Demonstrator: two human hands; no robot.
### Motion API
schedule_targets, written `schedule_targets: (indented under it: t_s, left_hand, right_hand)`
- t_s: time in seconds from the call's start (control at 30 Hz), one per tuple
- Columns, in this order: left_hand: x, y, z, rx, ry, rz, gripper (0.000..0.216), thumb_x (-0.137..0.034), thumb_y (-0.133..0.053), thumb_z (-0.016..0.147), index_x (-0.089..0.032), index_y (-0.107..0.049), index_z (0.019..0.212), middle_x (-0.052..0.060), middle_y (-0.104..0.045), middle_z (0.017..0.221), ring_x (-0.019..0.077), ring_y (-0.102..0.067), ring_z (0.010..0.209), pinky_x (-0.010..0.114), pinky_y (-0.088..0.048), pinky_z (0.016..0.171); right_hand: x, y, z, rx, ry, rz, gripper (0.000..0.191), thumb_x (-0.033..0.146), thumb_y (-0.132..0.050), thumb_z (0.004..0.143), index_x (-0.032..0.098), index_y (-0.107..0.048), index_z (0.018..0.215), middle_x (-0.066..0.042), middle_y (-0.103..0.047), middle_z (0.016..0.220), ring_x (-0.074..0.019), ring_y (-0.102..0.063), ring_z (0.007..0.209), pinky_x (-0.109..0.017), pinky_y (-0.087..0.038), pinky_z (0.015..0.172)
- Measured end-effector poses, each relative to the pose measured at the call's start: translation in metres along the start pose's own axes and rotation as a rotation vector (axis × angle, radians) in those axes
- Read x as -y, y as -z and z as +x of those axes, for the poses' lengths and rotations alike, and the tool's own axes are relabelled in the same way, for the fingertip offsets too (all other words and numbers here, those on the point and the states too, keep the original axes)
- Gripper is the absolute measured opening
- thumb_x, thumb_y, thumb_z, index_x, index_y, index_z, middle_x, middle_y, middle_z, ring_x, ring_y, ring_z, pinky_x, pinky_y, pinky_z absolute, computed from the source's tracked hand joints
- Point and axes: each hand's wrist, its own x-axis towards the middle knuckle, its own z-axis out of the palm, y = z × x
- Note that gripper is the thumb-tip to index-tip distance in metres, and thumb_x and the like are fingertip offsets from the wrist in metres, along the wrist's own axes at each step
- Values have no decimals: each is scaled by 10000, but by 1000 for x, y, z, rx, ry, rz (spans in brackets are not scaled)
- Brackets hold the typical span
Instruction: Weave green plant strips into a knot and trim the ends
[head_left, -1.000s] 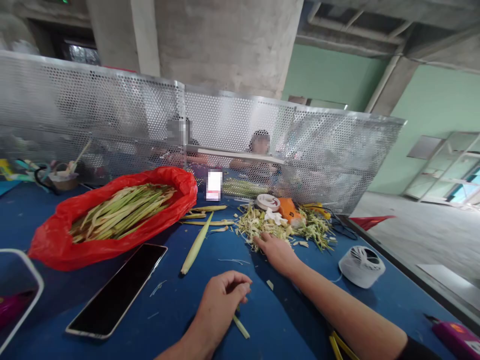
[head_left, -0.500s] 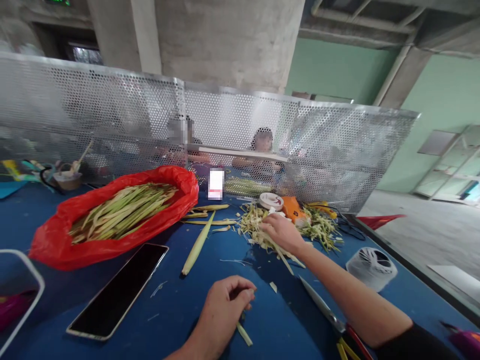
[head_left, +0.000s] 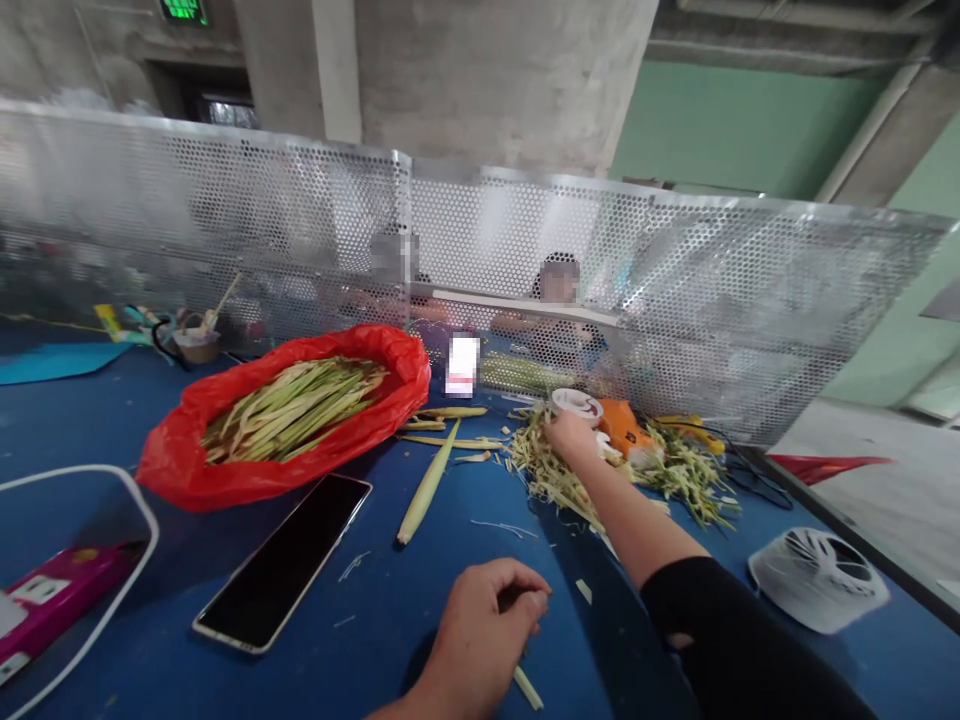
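Our right hand (head_left: 574,437) slides up the scrap pile (head_left: 551,478) to the tape roll (head_left: 577,404), fingers' grip we can't tell; left hand (head_left: 487,625) still pinches a pale strip (head_left: 529,688)

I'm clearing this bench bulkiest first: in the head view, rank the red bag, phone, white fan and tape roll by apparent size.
1. red bag, plainly largest.
2. phone.
3. white fan, close to the phone; stretched at the picture's edge, so unsure.
4. tape roll, smallest, but also farthest away.
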Motion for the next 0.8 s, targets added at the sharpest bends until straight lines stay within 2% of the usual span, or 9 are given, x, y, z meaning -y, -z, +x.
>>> schedule_targets:
  t_s: [0.2,0.3,0.37,0.4,0.47,0.53,0.6,0.7,0.8]
  left_hand:
    - [-3,0,-4,2,-20,-20,230,-268,-546,692,-139,-708,793,56,-686,692,179,-616,640,266,-442,604]
    - [-4,1,-4,-10,-35,-10,224,-255,-538,690,-143,-707,785,59,-693,698,176,-612,630,267,-441,601]
    - [-3,0,-4,-20,-54,-9,220,-244,-535,691,-145,-707,784,56,-695,694,173,-613,626,267,-444,604]
    - [-3,0,-5,-24,-63,-12,216,-239,-534,692,-146,-707,780,54,-696,692,173,-616,627,267,-447,608]
    - [-2,-1,-5,-33,-77,-18,210,-233,-531,698,-147,-707,773,50,-698,693,171,-624,634,264,-456,612]
    - [-1,-2,-5,-43,-89,-13,206,-230,-530,702,-148,-707,767,47,-703,700,171,-632,640,261,-462,613]
    - [-2,-3,-5,-51,-94,-3,207,-230,-532,708,-150,-711,776,46,-711,719,171,-640,649,259,-468,618]
    - [-2,-3,-6,-54,-84,15,213,-233,-537,713,-151,-719,789,48,-715,719,175,-648,656,261,-469,619]
    - [-2,-3,-7,-58,-78,29,223,-254,-541,722,-158,-727,799,48,-716,713,183,-648,669,270,-466,624]
  right_hand:
    - [-27,18,-11,-131,49,-57,293,320,-549,922,172,-570,1175,-86,-596,1180,-208,-612,982,-413,-521,829]
    - [-34,25,-32,-252,162,-111,275,276,-444,955,118,-635,1075,-174,-635,1100,-290,-599,1022,-506,-446,877]
    - [-34,24,-51,-318,320,-136,317,262,-415,948,87,-632,1098,-229,-610,1155,-349,-533,1129,-549,-360,936]
    - [-32,21,-62,-332,424,-144,330,270,-425,941,95,-610,1151,-222,-590,1208,-344,-488,1187,-528,-330,970]
    - [-28,11,-82,-306,663,-159,345,296,-473,920,143,-584,1209,-160,-569,1279,-284,-417,1264,-436,-295,1026]
    - [-26,-1,-96,-233,879,-182,320,317,-538,886,200,-612,1175,-92,-597,1257,-215,-412,1269,-341,-280,1046]
    - [-27,-9,-98,-188,987,-202,270,307,-550,882,215,-645,1117,-72,-639,1180,-191,-452,1219,-313,-282,1035]
    - [-33,-10,-84,-219,934,-220,230,205,-476,916,153,-688,989,-121,-666,1058,-228,-500,1125,-377,-282,1005]
    - [-29,0,-64,-273,817,-219,273,262,-459,936,140,-699,895,-129,-677,954,-253,-540,1032,-407,-314,950]
